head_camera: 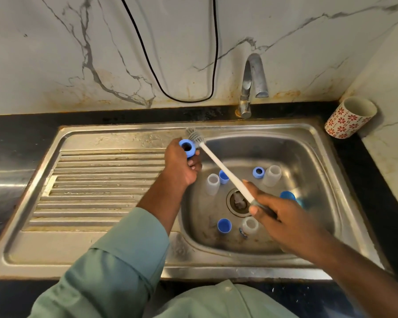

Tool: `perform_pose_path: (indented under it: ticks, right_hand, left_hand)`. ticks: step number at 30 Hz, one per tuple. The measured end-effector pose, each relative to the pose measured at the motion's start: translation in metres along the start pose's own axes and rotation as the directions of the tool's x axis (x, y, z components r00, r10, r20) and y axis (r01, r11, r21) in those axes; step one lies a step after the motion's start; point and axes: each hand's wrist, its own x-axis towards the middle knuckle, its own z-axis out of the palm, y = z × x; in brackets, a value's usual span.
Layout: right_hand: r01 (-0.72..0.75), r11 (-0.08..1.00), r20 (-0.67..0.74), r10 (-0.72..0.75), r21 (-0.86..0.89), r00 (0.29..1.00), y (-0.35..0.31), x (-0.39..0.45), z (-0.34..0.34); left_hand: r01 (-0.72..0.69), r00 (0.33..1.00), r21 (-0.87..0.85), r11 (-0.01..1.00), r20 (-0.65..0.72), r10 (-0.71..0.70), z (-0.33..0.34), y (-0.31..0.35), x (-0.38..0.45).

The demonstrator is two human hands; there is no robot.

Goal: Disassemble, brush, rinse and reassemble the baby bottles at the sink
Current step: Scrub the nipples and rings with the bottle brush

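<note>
Right hand (pixel 283 216) grips brush handle (pixel 225 173) low, left hand (pixel 182 161) pinches blue collar ring (pixel 187 148); bristles (pixel 195 136) sit beside the ring; steer them into its bore, twist, rotate ring.

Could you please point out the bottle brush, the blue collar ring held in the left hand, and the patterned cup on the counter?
bottle brush (pixel 225 174): head view, middle of its white handle.
blue collar ring (pixel 189 149): head view, its rim.
patterned cup (pixel 345 121): head view, its flowered outer wall.

No readable text, label, brand or number shows anywhere; the cup (pixel 350 117) bears only red flowers.
</note>
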Motion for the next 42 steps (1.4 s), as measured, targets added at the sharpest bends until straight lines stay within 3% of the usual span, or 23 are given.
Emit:
perform_pose_path:
  ticks: [5, 8, 12, 16, 18, 20, 22, 24, 26, 30, 33, 37, 42]
  right_hand:
    - [0.01, 1.0, -0.033, -0.009, 0.03, 0.999, 0.002, 0.001, 0.001]
    - [0.061, 0.996, -0.029, -0.059, 0.07, 0.998, 0.011, -0.005, 0.008]
    - [0.04, 0.996, -0.058, -0.035, 0.083, 0.998, 0.019, 0.004, 0.012]
    - [0.015, 0.998, 0.009, -0.016, 0.065, 1.0, 0.019, -0.003, 0.015]
    - [-0.013, 0.996, 0.009, 0.013, 0.084, 1.0, 0.022, -0.001, 0.015]
    - [-0.092, 0.994, -0.1, 0.098, 0.065, 0.99, 0.034, 0.018, 0.012]
    - [-0.164, 0.984, -0.125, 0.172, 0.071, 0.977, 0.038, 0.031, 0.007]
    - [-0.18, 0.982, -0.108, 0.186, 0.059, 0.977, 0.044, 0.025, 0.003]
    - [-0.221, 0.973, -0.058, 0.225, 0.067, 0.973, 0.051, 0.013, 0.002]
    - [-0.303, 0.951, -0.071, 0.307, 0.061, 0.949, 0.072, 0.02, 0.002]
    - [-0.304, 0.948, -0.086, 0.312, 0.096, 0.946, 0.078, 0.031, 0.001]
    - [-0.305, 0.944, -0.092, 0.318, 0.13, 0.944, 0.09, 0.045, 0.0]
    - [-0.322, 0.932, -0.141, 0.345, 0.167, 0.928, 0.11, 0.047, -0.009]
  left_hand:
    - [-0.015, 1.0, 0.109, 0.994, -0.013, 0.016, 0.002, -0.017, 0.004]
    - [-0.007, 0.999, -0.018, 1.0, -0.042, 0.006, 0.008, -0.006, 0.005]
    - [-0.053, 0.998, 0.086, 0.995, -0.025, 0.055, 0.008, -0.012, 0.009]
    - [-0.058, 0.996, -0.012, 0.998, -0.072, 0.057, 0.001, -0.004, 0.015]
    - [-0.093, 0.994, 0.071, 0.993, -0.05, 0.096, 0.001, -0.007, 0.015]
    - [-0.1, 0.995, 0.229, 0.968, -0.001, 0.103, 0.003, -0.027, 0.012]
    - [-0.103, 0.995, 0.366, 0.925, 0.035, 0.097, 0.0, -0.046, 0.011]
    - [-0.134, 0.99, 0.564, 0.815, 0.042, 0.134, -0.011, -0.056, 0.017]
    - [-0.186, 0.98, 0.755, 0.628, 0.1, 0.17, -0.028, -0.068, 0.029]
    - [-0.224, 0.97, 0.974, 0.038, 0.219, 0.106, -0.047, -0.097, 0.046]
    - [-0.201, 0.976, 0.909, -0.366, 0.218, 0.006, -0.048, -0.113, 0.049]
    - [-0.2, 0.975, 0.799, -0.567, 0.217, -0.038, -0.047, -0.128, 0.059]
    - [-0.152, 0.984, 0.749, -0.645, 0.179, -0.024, -0.041, -0.125, 0.059]
